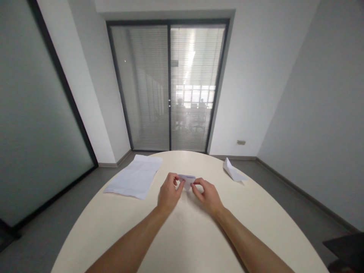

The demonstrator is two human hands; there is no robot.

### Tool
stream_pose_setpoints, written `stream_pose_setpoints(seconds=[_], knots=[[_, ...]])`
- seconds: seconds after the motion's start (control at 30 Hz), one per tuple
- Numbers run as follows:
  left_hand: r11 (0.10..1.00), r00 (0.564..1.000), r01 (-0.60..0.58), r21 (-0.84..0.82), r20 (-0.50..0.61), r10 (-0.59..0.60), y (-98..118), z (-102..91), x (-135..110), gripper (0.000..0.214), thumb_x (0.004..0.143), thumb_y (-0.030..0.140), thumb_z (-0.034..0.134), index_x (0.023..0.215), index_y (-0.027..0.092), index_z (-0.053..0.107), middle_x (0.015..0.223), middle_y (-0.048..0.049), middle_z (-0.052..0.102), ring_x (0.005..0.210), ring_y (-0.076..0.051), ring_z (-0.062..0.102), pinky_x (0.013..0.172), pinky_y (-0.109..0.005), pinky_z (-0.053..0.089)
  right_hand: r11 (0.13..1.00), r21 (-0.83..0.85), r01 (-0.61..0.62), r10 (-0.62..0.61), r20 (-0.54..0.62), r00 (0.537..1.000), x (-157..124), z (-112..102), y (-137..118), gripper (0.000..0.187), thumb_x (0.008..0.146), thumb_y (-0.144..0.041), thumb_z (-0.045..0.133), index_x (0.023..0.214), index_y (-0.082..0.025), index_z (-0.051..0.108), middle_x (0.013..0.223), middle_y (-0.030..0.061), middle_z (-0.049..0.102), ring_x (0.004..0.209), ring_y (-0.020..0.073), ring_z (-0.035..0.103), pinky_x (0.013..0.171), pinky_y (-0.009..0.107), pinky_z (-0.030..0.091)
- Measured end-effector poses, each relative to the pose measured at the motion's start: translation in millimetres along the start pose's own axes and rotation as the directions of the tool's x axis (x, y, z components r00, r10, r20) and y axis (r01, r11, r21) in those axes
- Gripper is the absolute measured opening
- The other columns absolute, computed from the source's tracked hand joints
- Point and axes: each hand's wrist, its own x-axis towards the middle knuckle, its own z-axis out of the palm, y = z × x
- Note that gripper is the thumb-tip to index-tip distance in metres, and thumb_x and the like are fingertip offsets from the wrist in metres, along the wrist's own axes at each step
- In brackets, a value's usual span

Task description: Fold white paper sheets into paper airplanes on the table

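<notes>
A small folded piece of white paper (187, 181) is held up just above the table, between both hands. Its top edge is straight, and it narrows to a point lower down. My left hand (170, 191) pinches its left side between thumb and fingers. At the right side, my right hand (207, 193) has thumb and forefinger closed on the paper's edge. The fingertips cover parts of both sides, so the inner folds cannot be made out.
The round cream table (182, 235) bears a stack of white paper sheets (135, 176) at the left. A folded white paper shape (233, 171) stands near the right edge. Beyond the table is a glass door (169, 87) with blinds. Something dark (347, 246) shows at the lower right.
</notes>
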Motion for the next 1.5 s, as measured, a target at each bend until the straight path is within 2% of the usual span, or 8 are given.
stream_pose_setpoints(seconds=[0.17,0.3,0.47,0.67,0.93,1.1,1.27,1.5], knots=[[0.965,0.975,-0.176,-0.193,0.102,0.198,11.4,0.4,-5.3,0.033,0.088,0.014,0.058,0.119,0.023,0.051,0.126,-0.0077,0.053,0.114,-0.020,0.056,0.086,-0.034,0.055,0.995,0.093,0.036,-0.037,0.016,0.999,1.0,-1.1,-11.8,0.029,0.094,-0.024,0.051,0.123,-0.025,0.055,0.130,0.0074,0.066,0.111,0.0219,0.067,0.087,0.035,0.056],[0.935,0.957,-0.182,-0.305,0.165,0.240,15.0,-2.1,-6.9,0.041,0.089,0.015,0.057,0.128,0.025,0.048,0.143,-0.0101,0.043,0.129,-0.023,0.048,0.088,-0.035,0.058,0.990,0.128,0.054,-0.055,0.002,0.998,1.5,-0.7,-12.1,0.032,0.093,-0.024,0.054,0.125,-0.026,0.053,0.138,0.0082,0.060,0.116,0.0226,0.064,0.094,0.039,0.054],[0.914,0.953,-0.129,-0.385,0.205,0.221,11.9,-2.5,-6.7,0.042,0.091,0.019,0.058,0.131,0.026,0.048,0.142,-0.0100,0.045,0.125,-0.023,0.053,0.086,-0.034,0.059,0.974,0.218,0.066,-0.062,-0.027,0.998,3.1,2.9,-8.1,0.035,0.093,-0.026,0.057,0.128,-0.027,0.053,0.133,0.0081,0.062,0.115,0.0219,0.063,0.091,0.037,0.055],[0.912,0.954,-0.063,-0.406,0.242,0.174,8.6,2.0,-7.4,0.046,0.094,0.019,0.052,0.138,0.026,0.042,0.134,-0.0099,0.052,0.111,-0.020,0.062,0.082,-0.031,0.061,0.955,0.295,-0.024,0.031,-0.021,0.999,2.4,3.5,-4.7,0.039,0.094,-0.029,0.057,0.132,-0.028,0.051,0.129,0.0085,0.062,0.107,0.0213,0.066,0.091,0.038,0.056],[0.920,0.955,-0.044,-0.389,0.254,0.153,1.3,3.2,-5.0,0.044,0.097,0.022,0.047,0.141,0.024,0.043,0.138,-0.0124,0.049,0.108,-0.020,0.064,0.082,-0.032,0.062,0.963,0.264,0.052,-0.064,0.039,0.997,5.3,3.9,-7.1,0.048,0.095,-0.029,0.056,0.141,-0.030,0.046,0.138,0.0104,0.055,0.127,0.0241,0.053,0.101,0.044,0.052],[0.921,0.954,-0.031,-0.388,0.265,0.144,0.3,4.3,-4.6,0.039,0.099,0.024,0.046,0.138,0.022,0.046,0.133,-0.0123,0.052,0.107,-0.020,0.064,0.081,-0.030,0.061,0.956,0.293,0.027,-0.048,0.065,0.997,3.5,3.9,-6.0,0.048,0.095,-0.031,0.056,0.142,-0.031,0.047,0.154,0.0105,0.039,0.138,0.0250,0.043,0.103,0.043,0.051],[0.912,0.945,-0.047,-0.407,0.278,0.173,2.1,3.2,-4.8,0.041,0.099,0.024,0.046,0.141,0.024,0.045,0.136,-0.0114,0.050,0.107,-0.019,0.064,0.082,-0.030,0.061,0.934,0.356,-0.015,-0.006,0.059,0.998,1.6,6.4,-0.3,0.050,0.094,-0.031,0.058,0.143,-0.033,0.045,0.158,0.0109,0.034,0.131,0.0253,0.052,0.100,0.042,0.053],[0.936,0.957,-0.072,-0.345,0.239,0.162,3.1,1.4,-2.8,0.044,0.101,0.024,0.042,0.144,0.026,0.042,0.140,-0.0109,0.050,0.120,-0.021,0.058,0.089,-0.033,0.060,0.915,0.398,-0.068,0.039,0.079,0.996,2.9,8.4,-1.7,0.055,0.095,-0.028,0.054,0.148,-0.031,0.038,0.148,0.0118,0.048,0.125,0.0241,0.058,0.089,0.037,0.059]])
